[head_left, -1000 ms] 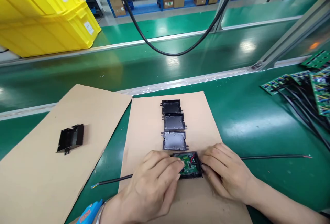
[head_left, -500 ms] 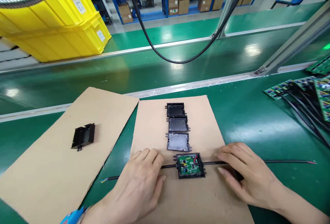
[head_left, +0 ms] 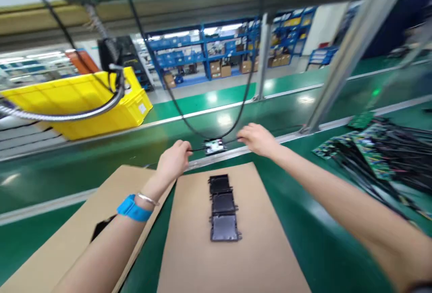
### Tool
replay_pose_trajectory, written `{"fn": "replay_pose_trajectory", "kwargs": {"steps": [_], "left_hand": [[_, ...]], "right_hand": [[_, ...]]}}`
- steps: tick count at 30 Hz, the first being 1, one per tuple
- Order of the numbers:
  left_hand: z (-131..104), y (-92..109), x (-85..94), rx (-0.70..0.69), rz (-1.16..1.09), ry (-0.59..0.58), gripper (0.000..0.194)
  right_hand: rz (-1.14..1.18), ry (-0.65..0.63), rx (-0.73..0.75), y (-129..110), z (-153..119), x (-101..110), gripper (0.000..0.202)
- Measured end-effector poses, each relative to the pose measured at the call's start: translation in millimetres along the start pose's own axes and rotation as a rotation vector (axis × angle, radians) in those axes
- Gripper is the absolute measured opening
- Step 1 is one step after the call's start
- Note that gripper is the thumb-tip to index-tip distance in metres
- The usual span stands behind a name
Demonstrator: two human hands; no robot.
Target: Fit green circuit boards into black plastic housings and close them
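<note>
Both arms are stretched forward over the metal rail at the far edge of the bench. My left hand is closed on the cable at the left of a small black housing with a circuit board inside. On its other side, my right hand pinches the right-hand cable. The housing hangs between the two hands, its details blurred. Below it, three black plastic housing parts lie in a column on the cardboard sheet. Another black part on the left cardboard is partly hidden by my left forearm.
Circuit boards with bundled black cables lie at the right. A yellow bin stands at the far left. A black cable loop hangs down near the housing; a slanted metal post rises at the right.
Both hands have lifted the wired housing off the cardboard and carried it forward, away from me, to the far rail. The view has tilted up. The three black parts stay in their column.
</note>
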State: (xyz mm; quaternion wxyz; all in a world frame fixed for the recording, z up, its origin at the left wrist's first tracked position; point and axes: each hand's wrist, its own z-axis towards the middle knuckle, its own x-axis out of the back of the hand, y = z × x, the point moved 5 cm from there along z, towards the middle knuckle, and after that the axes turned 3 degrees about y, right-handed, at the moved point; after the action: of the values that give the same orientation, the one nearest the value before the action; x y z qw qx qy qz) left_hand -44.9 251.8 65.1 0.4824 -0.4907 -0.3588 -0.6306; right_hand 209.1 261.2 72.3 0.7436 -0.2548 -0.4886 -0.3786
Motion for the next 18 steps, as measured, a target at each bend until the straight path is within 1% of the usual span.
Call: {"fn": "replay_pose_trajectory", "kwargs": {"steps": [2, 3, 4, 6, 8, 9, 11, 13, 15, 16, 18], "left_hand": [[34.5, -1.1, -13.2, 0.009, 0.020, 0.026, 0.023], [44.7, 0.2, -21.5, 0.008, 0.029, 0.036, 0.024], [50.1, 1.4, -30.2, 0.000, 0.034, 0.045, 0.028], [47.8, 0.7, -46.2, -0.037, 0.028, 0.054, 0.036], [33.4, -7.1, -56.6, -0.082, 0.017, 0.055, 0.039], [24.4, -13.0, -59.2, -0.098, 0.010, 0.053, 0.040], [7.6, -24.6, -59.9, -0.107, -0.021, 0.051, 0.043], [-5.4, -27.2, -55.8, -0.112, -0.091, 0.060, 0.044], [-16.8, -14.6, -46.9, -0.136, -0.200, 0.084, 0.043], [-23.4, -2.6, -41.1, -0.159, -0.263, 0.092, 0.042], [-39.5, 27.0, -29.0, -0.204, -0.391, 0.086, 0.038]], "right_hand": [[-0.048, -0.042, -0.034, 8.6, 27.6, -7.0, 0.021], [-0.071, -0.065, -0.058, 12.7, 33.3, -11.9, 0.021], [-0.090, -0.085, -0.081, 17.0, 33.6, -17.0, 0.026], [-0.112, -0.131, -0.132, 28.0, 18.2, -24.3, 0.033], [-0.138, -0.162, -0.234, 48.5, -17.5, -20.5, 0.034], [-0.162, -0.168, -0.317, 63.9, -41.8, -13.0, 0.033], [-0.235, -0.156, -0.547, 103.1, -98.9, 11.4, 0.033], [-0.333, -0.127, -0.834, 144.3, -158.9, 40.9, 0.033], [-0.380, -0.130, -1.053, 173.3, -207.9, 63.0, 0.035], [-0.377, -0.141, -1.118, 182.0, -225.3, 69.7, 0.035], [-0.348, -0.143, -1.178, 189.2, -246.4, 78.4, 0.037]]}}
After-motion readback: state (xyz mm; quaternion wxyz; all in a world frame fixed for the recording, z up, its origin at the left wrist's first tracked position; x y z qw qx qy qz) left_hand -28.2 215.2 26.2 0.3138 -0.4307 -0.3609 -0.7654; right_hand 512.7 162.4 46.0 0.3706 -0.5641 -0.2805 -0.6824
